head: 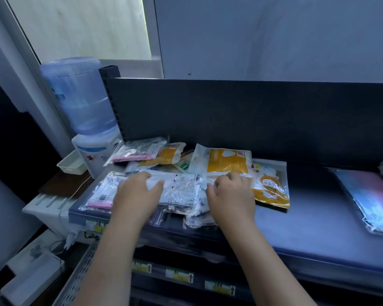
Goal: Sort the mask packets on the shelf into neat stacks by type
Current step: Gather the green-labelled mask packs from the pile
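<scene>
A loose heap of mask packets lies on the left part of the blue shelf point(307, 230). My left hand point(137, 193) rests on a clear white packet point(181, 188) at the heap's front, thumb and fingers pinching its left edge. My right hand point(230, 193) curls over the same packet's right edge, just below an orange KN95 packet point(226, 162). A second orange packet point(272, 188) lies to the right. Clear packets with pink strips lie at the front left point(102, 195) and back left point(137, 151). A green face-mask packet point(184, 165) peeks out in the middle.
A flat pack of pink and blue masks point(372, 195) lies at the shelf's right end. A water dispenser point(86, 120) with a blue bottle stands left of the shelf, beside a white tray point(70, 163). The dark back panel point(252, 118) rises behind the heap.
</scene>
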